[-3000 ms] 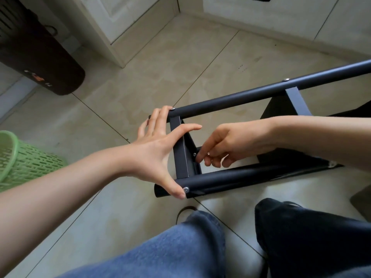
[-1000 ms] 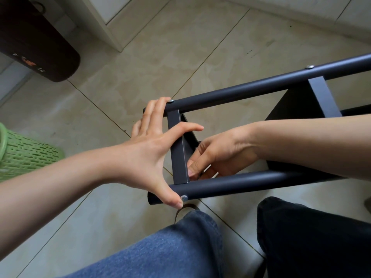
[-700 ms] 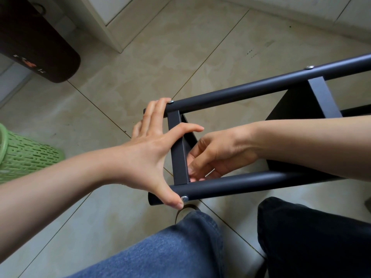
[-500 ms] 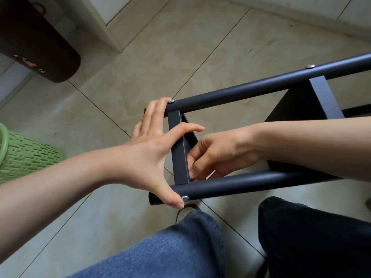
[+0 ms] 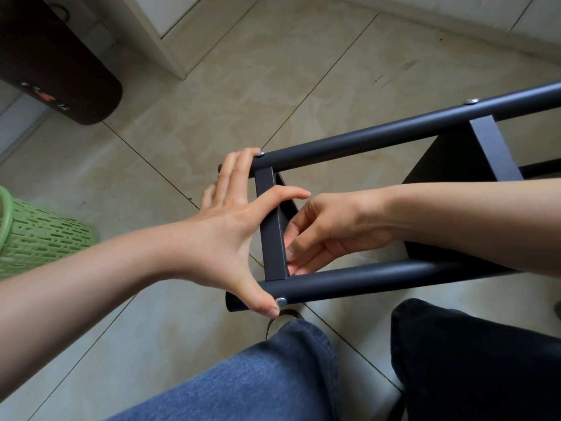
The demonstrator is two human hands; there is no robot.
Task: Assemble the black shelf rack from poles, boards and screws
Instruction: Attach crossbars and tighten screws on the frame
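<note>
The rack [image 5: 394,141] lay on the floor; the left hand [image 5: 224,238], fingers spread, braced both poles while the right hand [image 5: 328,232] pinched something unseen behind the crossbar [image 5: 273,235]; steady bracing would help seating

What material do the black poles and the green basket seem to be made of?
The black poles look like metal tube with a matte dark coating: round, smooth, with a soft sheen and silver screw heads. The green basket looks like moulded plastic, evenly coloured, its wall pierced by rows of small slots. Neither is certain by sight alone.
</note>
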